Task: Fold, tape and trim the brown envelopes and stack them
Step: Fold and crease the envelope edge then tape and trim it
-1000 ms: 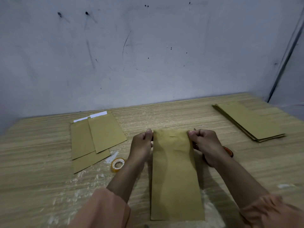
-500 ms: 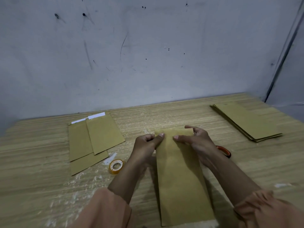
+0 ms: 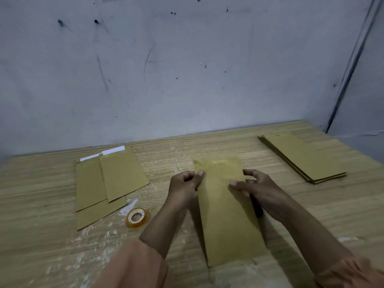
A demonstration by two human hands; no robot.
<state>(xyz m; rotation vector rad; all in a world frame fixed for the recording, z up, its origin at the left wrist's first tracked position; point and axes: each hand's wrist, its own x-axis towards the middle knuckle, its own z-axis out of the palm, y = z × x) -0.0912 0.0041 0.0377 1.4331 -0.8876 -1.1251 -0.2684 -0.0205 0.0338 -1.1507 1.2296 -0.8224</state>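
A long brown envelope [image 3: 227, 221] lies lengthwise on the wooden table [image 3: 207, 148] in front of me; its far end looks blurred. My left hand [image 3: 182, 189] is at its upper left edge with curled fingers, the thumb tip on the paper. My right hand [image 3: 260, 191] is at the upper right, its forefinger pressing down on the envelope and the other fingers loosely raised. A roll of clear tape [image 3: 136, 217] lies left of my left forearm. A dark scissors part [image 3: 257, 208] shows under my right hand.
Overlapping brown envelopes [image 3: 122, 173] with white strips at their far ends lie at the left. A neat stack of brown envelopes [image 3: 303, 157] sits at the far right. A grey wall stands close behind the table. White flecks dot the table near me.
Both hands let go of the envelope's top corners and moved inward and nearer, onto its upper part. The envelope has turned slightly, its near end swinging right.
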